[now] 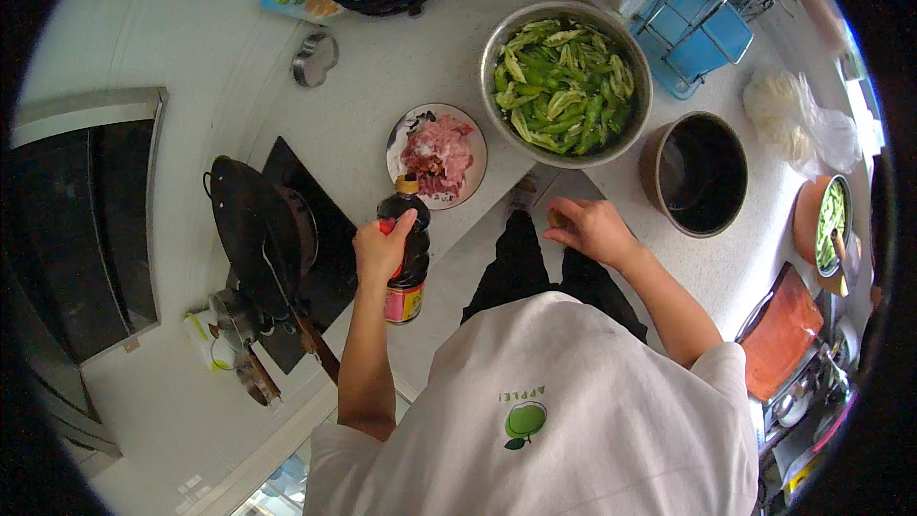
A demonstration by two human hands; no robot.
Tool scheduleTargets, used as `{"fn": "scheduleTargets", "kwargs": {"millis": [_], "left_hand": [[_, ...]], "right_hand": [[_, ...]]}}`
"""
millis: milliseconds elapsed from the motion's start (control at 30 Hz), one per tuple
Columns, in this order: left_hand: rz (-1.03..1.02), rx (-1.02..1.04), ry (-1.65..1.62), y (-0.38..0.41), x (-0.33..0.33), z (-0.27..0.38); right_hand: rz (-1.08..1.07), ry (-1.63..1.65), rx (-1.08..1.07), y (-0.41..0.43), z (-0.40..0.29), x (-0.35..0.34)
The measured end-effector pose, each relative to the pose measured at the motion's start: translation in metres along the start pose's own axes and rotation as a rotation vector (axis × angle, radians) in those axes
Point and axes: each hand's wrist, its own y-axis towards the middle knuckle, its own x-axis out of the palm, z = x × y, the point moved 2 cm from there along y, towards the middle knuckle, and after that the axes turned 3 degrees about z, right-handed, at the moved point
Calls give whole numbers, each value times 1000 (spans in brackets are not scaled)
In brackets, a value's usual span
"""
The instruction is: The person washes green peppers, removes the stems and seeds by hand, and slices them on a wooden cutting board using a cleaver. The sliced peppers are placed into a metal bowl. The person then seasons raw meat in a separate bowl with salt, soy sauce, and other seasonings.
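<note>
My left hand (382, 249) grips a dark sauce bottle (414, 247) by its red handle, upright beside the counter's edge. The bottle has a yellow top and a label with writing. Just beyond it lies a white plate (469, 186) of sliced raw pink meat (440, 150) with a dark sauce and a little white powder on it. My right hand (584, 229) is half curled over the floor gap, with a small brownish thing at its fingertips, perhaps a cap. A steel bowl (637, 125) of cut green peppers (566, 82) stands ahead, at the corner of the counter.
On the left, a black wok (247, 229) sits on the dark hob (337, 229). An empty dark pot (706, 175) stands to the right, near a blue rack (688, 43) and a plastic bag (802, 122). A pan of chopped greens (831, 222) and a reddish board (784, 337) are farther right.
</note>
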Motion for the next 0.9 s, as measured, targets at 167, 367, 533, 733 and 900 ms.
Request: {"fn": "scheduleTargets", "kwargs": {"millis": [167,367,533,733,900], "left_hand": [[36,41,21,0,1,-2],[92,22,-144,-6,-2,-11],[130,54,-277,-29,-26,9],[11,197,-402,-47,-55,32],[-137,336,-502,-61,-80,75]], "right_hand": [[-32,-13,48,0,2,1],[19,71,25,3,-1,-1],[57,422,111,23,-20,-3],[104,477,-284,103,-103,-41],[30,238,-661,128,-145,-73]]}}
